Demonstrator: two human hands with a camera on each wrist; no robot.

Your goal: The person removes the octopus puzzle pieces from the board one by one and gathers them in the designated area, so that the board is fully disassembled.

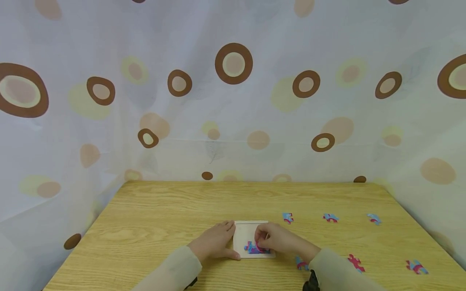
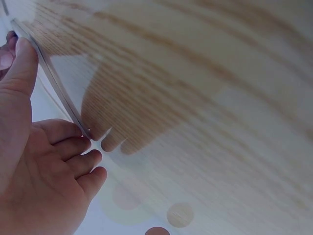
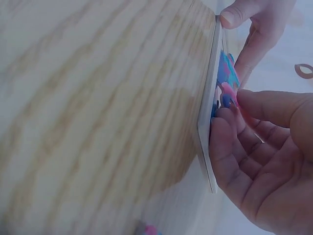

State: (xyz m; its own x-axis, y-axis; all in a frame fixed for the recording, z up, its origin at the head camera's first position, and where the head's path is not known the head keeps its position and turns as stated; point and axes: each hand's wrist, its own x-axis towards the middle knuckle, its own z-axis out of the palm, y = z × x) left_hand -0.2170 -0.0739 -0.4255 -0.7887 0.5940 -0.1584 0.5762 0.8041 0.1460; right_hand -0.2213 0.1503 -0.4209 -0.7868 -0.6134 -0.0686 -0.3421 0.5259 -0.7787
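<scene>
A small white puzzle tray (image 1: 243,232) lies flat on the wooden table. Along its lower part sit blue and purple puzzle pieces (image 1: 250,248). My right hand (image 1: 278,240) pinches a pink and blue puzzle piece (image 3: 229,92) between thumb and fingers, right at those pieces; its fingers hide part of it. At the tray's left edge, my left hand (image 1: 214,241) touches with the thumb near the lower corner and fingers near the upper one. In the left wrist view the left fingers (image 2: 73,147) are fairly straight and relaxed against the tray's side.
Loose puzzle pieces lie to the right on the table: three in a back row, (image 1: 288,218) among them, and others nearer, such as a red piece (image 1: 356,262) and a red-blue piece (image 1: 416,266). One piece (image 1: 301,263) lies beside the right forearm. A patterned curtain (image 1: 233,121) surrounds the table.
</scene>
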